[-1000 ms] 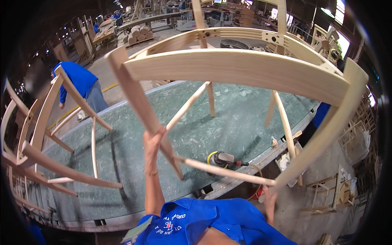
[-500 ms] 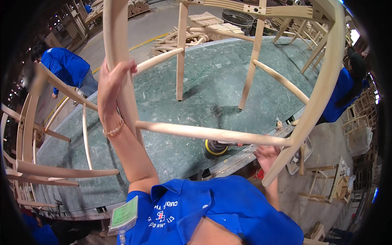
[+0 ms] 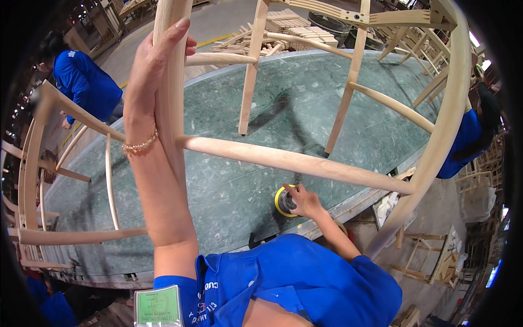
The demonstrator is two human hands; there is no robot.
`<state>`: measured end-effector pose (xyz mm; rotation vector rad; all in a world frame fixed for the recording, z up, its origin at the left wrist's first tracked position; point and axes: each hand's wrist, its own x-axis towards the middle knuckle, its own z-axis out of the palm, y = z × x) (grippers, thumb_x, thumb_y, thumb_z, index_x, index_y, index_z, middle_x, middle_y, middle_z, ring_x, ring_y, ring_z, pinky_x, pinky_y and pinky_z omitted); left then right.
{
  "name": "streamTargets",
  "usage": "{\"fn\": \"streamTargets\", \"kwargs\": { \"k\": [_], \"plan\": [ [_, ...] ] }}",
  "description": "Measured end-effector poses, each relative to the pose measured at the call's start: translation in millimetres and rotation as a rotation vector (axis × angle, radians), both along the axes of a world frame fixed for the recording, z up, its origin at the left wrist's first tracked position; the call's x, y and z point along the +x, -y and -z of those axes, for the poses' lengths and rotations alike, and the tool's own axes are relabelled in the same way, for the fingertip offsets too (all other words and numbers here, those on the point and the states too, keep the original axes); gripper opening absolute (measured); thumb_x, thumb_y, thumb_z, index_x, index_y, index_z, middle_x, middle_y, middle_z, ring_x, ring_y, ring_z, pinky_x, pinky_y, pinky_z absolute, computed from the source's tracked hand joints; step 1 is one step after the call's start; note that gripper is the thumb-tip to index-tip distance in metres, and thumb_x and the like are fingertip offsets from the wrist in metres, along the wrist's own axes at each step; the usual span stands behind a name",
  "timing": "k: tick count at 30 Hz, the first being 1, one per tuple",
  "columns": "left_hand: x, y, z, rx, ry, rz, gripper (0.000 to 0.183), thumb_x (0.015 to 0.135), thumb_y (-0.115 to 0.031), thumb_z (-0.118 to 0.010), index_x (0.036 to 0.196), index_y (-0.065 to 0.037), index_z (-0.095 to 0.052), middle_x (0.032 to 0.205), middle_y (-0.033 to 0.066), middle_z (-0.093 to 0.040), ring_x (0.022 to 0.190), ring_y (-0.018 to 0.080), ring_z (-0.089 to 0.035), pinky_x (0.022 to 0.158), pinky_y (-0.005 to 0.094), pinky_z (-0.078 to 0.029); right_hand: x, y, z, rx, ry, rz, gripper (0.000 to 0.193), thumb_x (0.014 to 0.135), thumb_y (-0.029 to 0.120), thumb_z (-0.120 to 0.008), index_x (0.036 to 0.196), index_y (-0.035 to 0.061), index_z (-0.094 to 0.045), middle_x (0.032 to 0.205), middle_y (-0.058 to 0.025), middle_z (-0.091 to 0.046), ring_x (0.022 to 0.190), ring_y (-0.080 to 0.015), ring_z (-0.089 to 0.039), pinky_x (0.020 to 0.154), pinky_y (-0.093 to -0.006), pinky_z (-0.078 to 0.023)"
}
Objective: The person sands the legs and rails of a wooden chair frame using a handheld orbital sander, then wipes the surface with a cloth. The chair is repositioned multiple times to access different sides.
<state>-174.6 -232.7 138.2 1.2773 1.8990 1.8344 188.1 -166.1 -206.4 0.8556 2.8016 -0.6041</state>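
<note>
A bare wooden chair frame point(image 3: 294, 164) is tilted up in front of me, with round stretchers between its legs. My left hand point(image 3: 155, 68) wraps round its thick left leg point(image 3: 172, 103), the fingertips showing past the far edge. Under the near stretcher, my right hand point(image 3: 306, 201) is closed over a round sander point(image 3: 284, 201) with a yellow-edged pad. The sander stands on edge on the green worktable point(image 3: 229, 191); part of its body is hidden by the hand.
More chair frames stand at the left point(image 3: 81, 236) and at the far right of the table. One co-worker point(image 3: 87, 82) in blue bends at the left; another point(image 3: 457, 141) is at the right. Wood strips point(image 3: 294, 27) lie stacked beyond the table.
My right hand has left the chair frame's right leg and taken hold of the sander. The frame has shifted a little to the right, with my left hand higher on its leg.
</note>
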Motion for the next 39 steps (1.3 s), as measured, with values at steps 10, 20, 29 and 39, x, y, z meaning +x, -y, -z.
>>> {"fn": "streamTargets", "kwargs": {
  "k": [10, 20, 29, 39],
  "plan": [
    [-8, -31, -1, 0.085, 0.27, 0.005, 0.06, 0.087, -0.06, -0.058, 0.104, -0.002, -0.065, 0.092, 0.0076, -0.064, 0.09, 0.012, -0.058, 0.078, 0.0255, -0.046, -22, -11, -11, -0.196, -0.217, 0.33, 0.071, 0.07, 0.021, -0.071, 0.136, 0.0167, -0.047, 0.118, -0.021, -0.052, 0.109, -0.0401, -0.055, 0.089, -0.046, -0.048],
    [-2, -14, -3, 0.023, 0.146, -0.023, 0.062, 0.09, -0.062, -0.052, 0.101, -0.003, -0.066, 0.089, 0.0078, -0.066, 0.084, 0.0123, -0.06, 0.076, 0.0255, -0.047, -232, -166, -97, 0.485, -0.857, 0.049, 0.083, 0.064, 0.012, -0.081, 0.135, 0.0367, -0.047, 0.117, -0.0182, -0.047, 0.096, -0.0364, -0.061, 0.075, -0.0423, -0.056],
    [8, -17, -1, 0.108, 0.243, -0.127, 0.062, 0.087, -0.062, -0.057, 0.098, -0.002, -0.067, 0.086, 0.0092, -0.067, 0.081, 0.0122, -0.062, 0.072, 0.0248, -0.048, -247, -189, -88, 0.533, -0.875, 0.011, 0.085, 0.061, 0.011, -0.083, 0.133, 0.0393, -0.048, 0.111, -0.0167, -0.046, 0.095, -0.0343, -0.06, 0.074, -0.0417, -0.056],
    [17, -14, -1, 0.137, 0.292, -0.153, 0.057, 0.088, -0.06, -0.058, 0.1, -0.005, -0.066, 0.083, 0.0074, -0.066, 0.077, 0.0102, -0.06, 0.068, 0.0229, -0.046, -243, -232, -123, 0.616, -0.871, 0.226, 0.08, 0.066, 0.016, -0.082, 0.133, 0.0433, -0.048, 0.12, -0.017, -0.044, 0.094, -0.0347, -0.064, 0.072, -0.0408, -0.058]
  ]
}}
